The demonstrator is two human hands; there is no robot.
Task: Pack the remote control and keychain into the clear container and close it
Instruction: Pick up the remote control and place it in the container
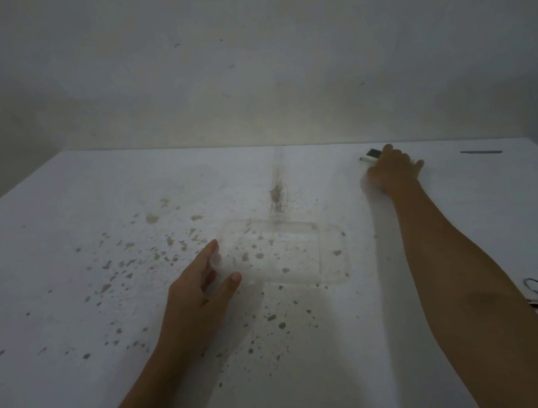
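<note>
A white table fills the lower view, its left and middle parts speckled with brownish stains, and a plain pale wall rises behind it. The picture is dim and soft, so fine detail is hard to read.

The left hand reaches in from the bottom edge, palm turned inward, fingers spread and loosely open. Its thumb and fingertips sit at the left edge of the clear container; they hold nothing firmly that can be seen, and whether they actually touch the plastic cannot be told. The container lies flat near the middle of the table. It is so transparent that the stains show straight through it, and only its faint rounded outline marks it. Whether a lid is on it or beside it is hard to make out.

Further right, at the far edge of the table, the right hand is stretched out with its fingers curled over the remote control. Only the white and dark end of the remote pokes out to the left of the knuckles; the rest is hidden under the hand, so the grip itself cannot be judged closely.

Beyond that hand a thin dark strip lies on the table. Near the right edge, beside the right forearm, the keychain rests on the table, with a dark ring and a small tag.
</note>
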